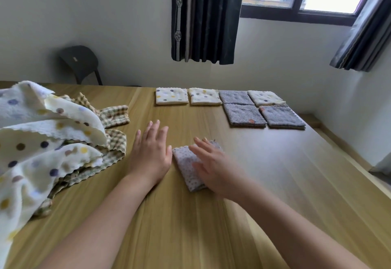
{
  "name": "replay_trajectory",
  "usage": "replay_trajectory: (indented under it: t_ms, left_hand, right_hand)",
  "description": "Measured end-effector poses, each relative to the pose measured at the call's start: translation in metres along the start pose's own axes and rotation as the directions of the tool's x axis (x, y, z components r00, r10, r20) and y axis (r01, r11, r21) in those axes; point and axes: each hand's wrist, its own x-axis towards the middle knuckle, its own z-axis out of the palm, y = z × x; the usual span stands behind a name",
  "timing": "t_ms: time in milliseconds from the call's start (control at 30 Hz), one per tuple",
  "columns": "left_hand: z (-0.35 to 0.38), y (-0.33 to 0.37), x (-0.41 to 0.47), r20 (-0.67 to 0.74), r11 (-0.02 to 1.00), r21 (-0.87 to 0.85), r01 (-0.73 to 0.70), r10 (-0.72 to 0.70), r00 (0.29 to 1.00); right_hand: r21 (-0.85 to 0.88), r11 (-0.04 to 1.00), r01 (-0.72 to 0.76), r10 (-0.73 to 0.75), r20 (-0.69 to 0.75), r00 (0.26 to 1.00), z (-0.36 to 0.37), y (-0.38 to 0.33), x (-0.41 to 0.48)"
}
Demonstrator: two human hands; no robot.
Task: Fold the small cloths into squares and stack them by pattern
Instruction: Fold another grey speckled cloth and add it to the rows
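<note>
A folded grey cloth [186,163] lies on the wooden table [275,173] in front of me. My right hand [213,165] rests flat on its right part with straight fingers. My left hand [151,150] lies flat on the table just left of that cloth, fingers spread. At the far side sit folded squares: two cream dotted ones [171,96] [204,96], a third cream dotted one [265,97], and three grey ones [236,97] [245,114] [282,117]. A heap of unfolded cream dotted cloths [42,137] and checked cloths [114,115] fills the left.
A dark chair [79,62] stands behind the table at the far left. Dark curtains [206,17] hang by a window on the back wall. The table's right edge runs close to the wall.
</note>
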Motion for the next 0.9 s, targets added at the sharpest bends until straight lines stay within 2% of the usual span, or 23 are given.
replay_trajectory:
  t_ms: [67,133,267,500,900]
  left_hand:
    - [0.005,-0.005,0.001,0.105,0.996,-0.002,0.088,-0.087,0.991]
    - [0.009,-0.008,0.003,0.201,0.986,-0.008,0.164,-0.159,0.967]
    - [0.009,-0.008,0.004,0.269,0.983,0.032,0.182,-0.184,0.946]
    - [0.010,-0.007,0.003,0.252,0.982,0.024,0.186,-0.186,0.950]
    - [0.015,-0.009,0.005,0.233,0.981,0.006,0.192,-0.188,0.954]
  right_hand:
    - [-0.109,0.991,-0.079,0.098,0.179,0.979,0.014,-0.004,0.007]
    - [-0.194,0.974,-0.120,0.165,0.236,0.958,0.018,0.002,0.019]
    - [-0.234,0.945,-0.227,0.276,0.206,0.939,0.014,0.030,0.062]
    - [-0.244,0.906,-0.346,0.389,0.161,0.907,0.014,0.065,0.132]
    - [-0.238,0.888,-0.394,0.433,0.145,0.889,0.010,0.091,0.174]
